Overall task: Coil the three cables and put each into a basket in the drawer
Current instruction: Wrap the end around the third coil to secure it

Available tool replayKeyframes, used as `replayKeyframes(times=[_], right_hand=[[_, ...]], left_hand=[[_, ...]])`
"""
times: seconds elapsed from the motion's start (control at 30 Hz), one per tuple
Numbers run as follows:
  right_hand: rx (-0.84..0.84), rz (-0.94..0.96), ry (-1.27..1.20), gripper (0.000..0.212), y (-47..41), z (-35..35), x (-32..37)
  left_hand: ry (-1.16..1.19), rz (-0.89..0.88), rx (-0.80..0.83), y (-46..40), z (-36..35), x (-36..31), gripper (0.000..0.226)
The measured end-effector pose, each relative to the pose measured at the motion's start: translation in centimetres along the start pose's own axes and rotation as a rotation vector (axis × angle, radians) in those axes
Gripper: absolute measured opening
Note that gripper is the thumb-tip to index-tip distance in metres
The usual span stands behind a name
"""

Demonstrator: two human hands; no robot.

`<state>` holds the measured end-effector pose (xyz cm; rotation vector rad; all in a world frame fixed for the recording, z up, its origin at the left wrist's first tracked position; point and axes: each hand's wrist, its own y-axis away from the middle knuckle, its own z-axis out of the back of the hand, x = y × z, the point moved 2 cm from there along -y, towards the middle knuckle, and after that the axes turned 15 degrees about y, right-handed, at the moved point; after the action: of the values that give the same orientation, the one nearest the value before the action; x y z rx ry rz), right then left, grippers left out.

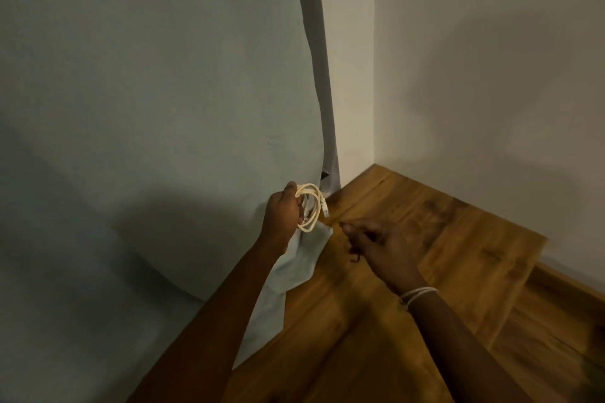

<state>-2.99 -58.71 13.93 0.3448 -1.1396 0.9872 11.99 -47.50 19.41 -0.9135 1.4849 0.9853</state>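
your left hand (281, 216) grips a cream, loosely coiled cable (310, 206), fingers curled round its loops so the coil holds its shape; a clear plug dangles just beyond them. your right hand (376, 245), fingers loosely curled, hovers near, holding nothing visible.

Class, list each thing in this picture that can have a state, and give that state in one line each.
White cable: coiled into loops, held up, one plug end hanging free.
Left hand: gripping the coil.
Right hand: over the wooden floor, fingers loosely curled; whether it holds anything is unclear.
Cloth: hanging, its bottom corner on the floor.
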Motion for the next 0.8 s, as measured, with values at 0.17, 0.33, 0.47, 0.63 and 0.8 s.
replayKeyframes(times=[0.17, 0.33, 0.47, 0.63, 0.8], right_hand=[[-0.080, -0.161, -0.259, 0.007, -0.9, -1.8, 5.6], [-0.132, -0.375, -0.437, 0.010, -0.5, -3.5, 6.8], [-0.153, -0.531, -0.639, 0.009, -0.4, -3.9, 8.0], [-0.061, -0.605, -0.805, 0.008, -0.3, -3.8, 9.7], [0.121, -0.549, -1.082, 0.022, 0.2, -4.3, 10.4]], left_hand=[[-0.027, -0.102, -0.022, 1.5, 0.0, -1.0, 0.042], [-0.083, -0.294, -0.029, 3.3, 0.0, -2.5, 0.049], [-0.227, -0.456, -0.017, 4.0, 0.1, -3.0, 0.041], [-0.264, -0.570, -0.006, 4.6, 0.3, -2.5, 0.040], [-0.335, -0.784, 0.010, 5.1, 0.7, -3.4, 0.035]])
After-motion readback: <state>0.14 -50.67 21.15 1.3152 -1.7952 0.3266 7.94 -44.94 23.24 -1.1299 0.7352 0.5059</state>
